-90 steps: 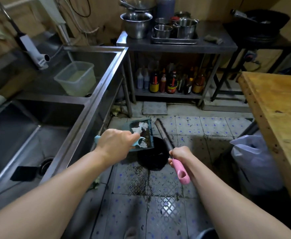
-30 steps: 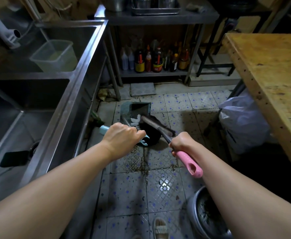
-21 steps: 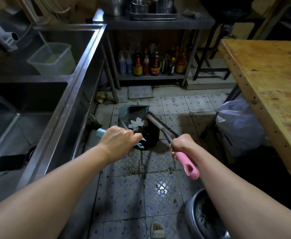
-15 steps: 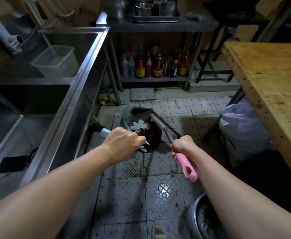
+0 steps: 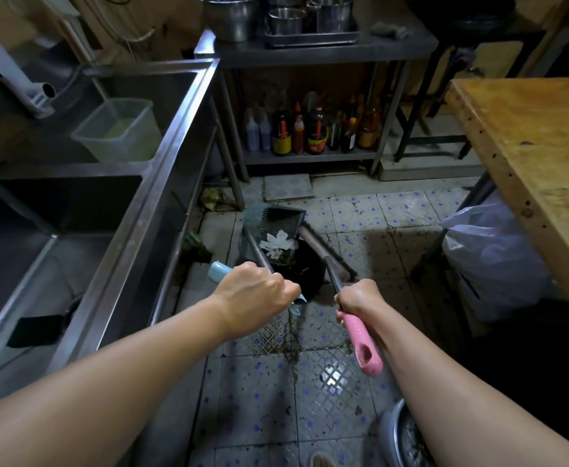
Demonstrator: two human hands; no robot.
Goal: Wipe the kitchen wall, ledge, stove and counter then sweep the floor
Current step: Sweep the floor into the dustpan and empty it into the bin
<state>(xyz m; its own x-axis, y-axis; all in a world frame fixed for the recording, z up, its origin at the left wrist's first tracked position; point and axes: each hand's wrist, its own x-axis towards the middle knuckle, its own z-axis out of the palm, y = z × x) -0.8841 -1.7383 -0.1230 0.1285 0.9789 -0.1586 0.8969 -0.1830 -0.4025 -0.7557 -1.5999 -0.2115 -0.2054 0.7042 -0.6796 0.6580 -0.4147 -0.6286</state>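
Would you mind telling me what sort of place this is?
Probably a working restaurant kitchen: a deep steel double sink, a steel shelf of sauce bottles beneath metal pots, and a worn wooden worktable.

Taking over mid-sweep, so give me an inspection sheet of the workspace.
Surface: tiled floor, dirty streak along a grout line.
Job's things: dustpan holds white scraps and dirt; broom beside it.
Clutter: white bag, metal bowl near the right arm.
Grippers: left hand grips the dustpan handle; right hand grips the broom's pink handle.
Cables: loops on the back wall.
Surroundings: sink, bottle shelf, wooden table.
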